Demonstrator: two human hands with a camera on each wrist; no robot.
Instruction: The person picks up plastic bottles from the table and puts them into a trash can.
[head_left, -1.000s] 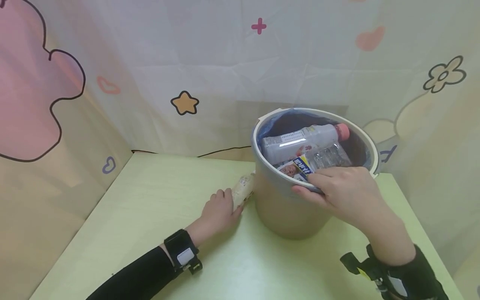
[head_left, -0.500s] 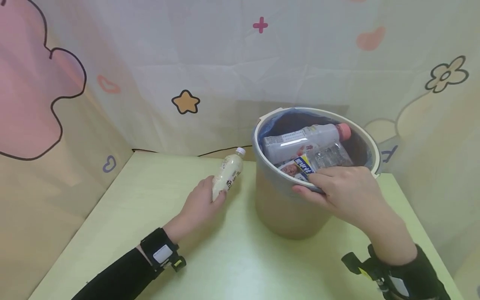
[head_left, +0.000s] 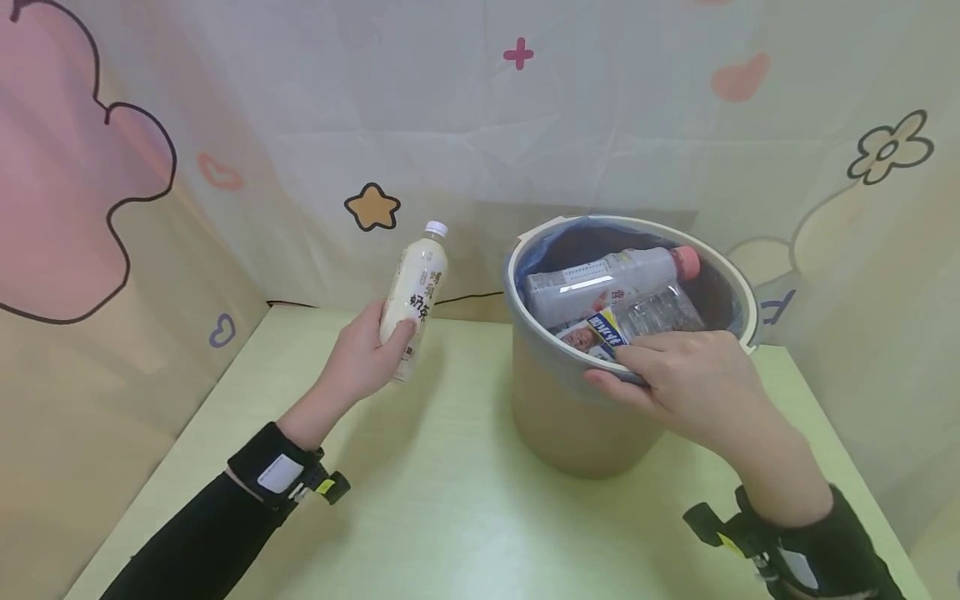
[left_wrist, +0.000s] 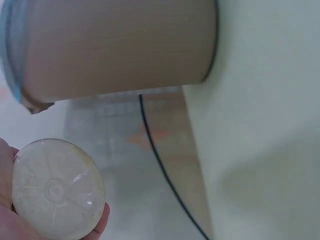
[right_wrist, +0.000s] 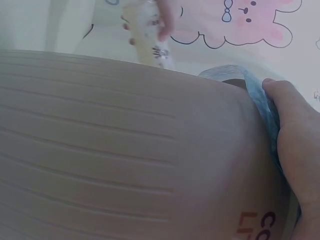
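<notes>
My left hand [head_left: 371, 348] grips a cream-coloured drink bottle [head_left: 417, 279] with a white cap, held upright with a slight tilt above the table, left of the bin. In the left wrist view the round base of the bottle [left_wrist: 57, 187] faces the camera. My right hand [head_left: 693, 383] grips the near rim of a beige trash bin [head_left: 585, 433] lined with a blue bag [right_wrist: 270, 112]. Inside the bin lie a pink-capped bottle [head_left: 607, 283], a clear plastic bottle [head_left: 660, 315] and a packet [head_left: 592, 333] with a blue and yellow label, partly hidden by my right hand.
The bin stands on a pale green table [head_left: 450, 500], right of centre near the back. A patterned curtain [head_left: 435, 108] hangs behind the table and along both sides. Black wrist straps with small cameras sit on both forearms.
My left hand has lifted the cream-coloured bottle and moved it left, away from the bin's side, turning it more upright. My right hand and the bin have stayed in place.
</notes>
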